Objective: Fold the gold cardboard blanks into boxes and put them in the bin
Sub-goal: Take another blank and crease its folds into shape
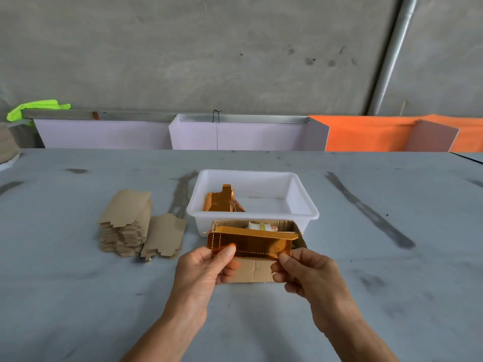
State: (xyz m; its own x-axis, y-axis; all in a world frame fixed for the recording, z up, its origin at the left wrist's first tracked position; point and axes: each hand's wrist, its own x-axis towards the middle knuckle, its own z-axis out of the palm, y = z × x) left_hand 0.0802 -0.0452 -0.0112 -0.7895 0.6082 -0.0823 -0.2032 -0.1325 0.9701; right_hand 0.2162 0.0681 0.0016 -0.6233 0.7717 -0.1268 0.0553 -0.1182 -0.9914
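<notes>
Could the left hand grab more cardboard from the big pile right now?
Probably not yet: the left hand is pinching the gold blank. Nothing blocks the way to the pile, which lies to its left, so once free it likely could.

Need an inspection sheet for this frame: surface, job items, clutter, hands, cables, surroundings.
Surface: grey table, dark smudges and streaks.
Job's things: gold blank held up in front of the white bin; folded gold boxes in the bin's left side; stack of blanks, brown side up, left of the bin.
Clutter: open cardboard box on the table behind the held blank, small items inside, unclear what.
Hands: left hand pinches the blank's left end; right hand pinches its lower right corner.
Cables: thin black wire hanging at the white partition.
Surroundings: concrete wall, orange cloth, neon-green cloth.
</notes>
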